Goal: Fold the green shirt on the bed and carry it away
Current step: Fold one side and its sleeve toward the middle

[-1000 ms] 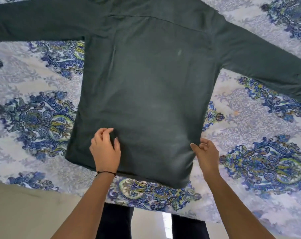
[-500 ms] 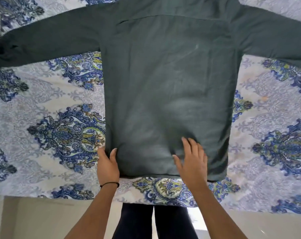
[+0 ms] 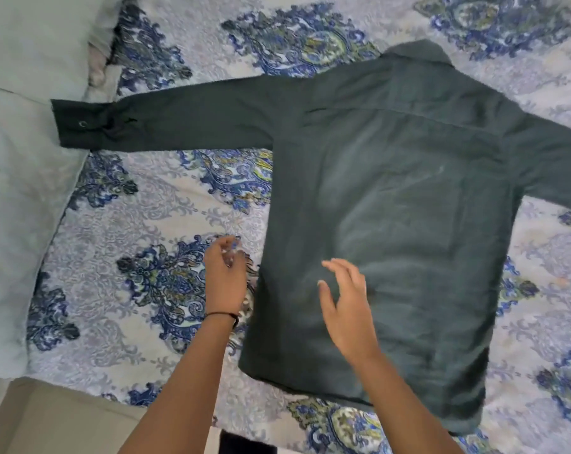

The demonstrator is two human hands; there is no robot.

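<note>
The dark green shirt [image 3: 402, 204] lies flat and back up on the bed, collar at the top, hem near me. Its left sleeve stretches out to the left, the cuff reaching a pale pillow. The right sleeve runs off the right edge of the view. My left hand [image 3: 225, 276] hovers over the bedsheet just left of the shirt's side edge, fingers loosely curled, holding nothing. My right hand [image 3: 346, 299] is above the shirt's lower left part, fingers spread, holding nothing.
The bed is covered by a white sheet with blue and green paisley patterns [image 3: 166, 290]. A pale grey-green pillow [image 3: 19, 191] lies along the left side. The bed's near edge and beige floor [image 3: 48, 424] show at the bottom left.
Both hands have lifted off the shirt's hem and shifted left. The view has swung left, so the left sleeve and the pillow now show.
</note>
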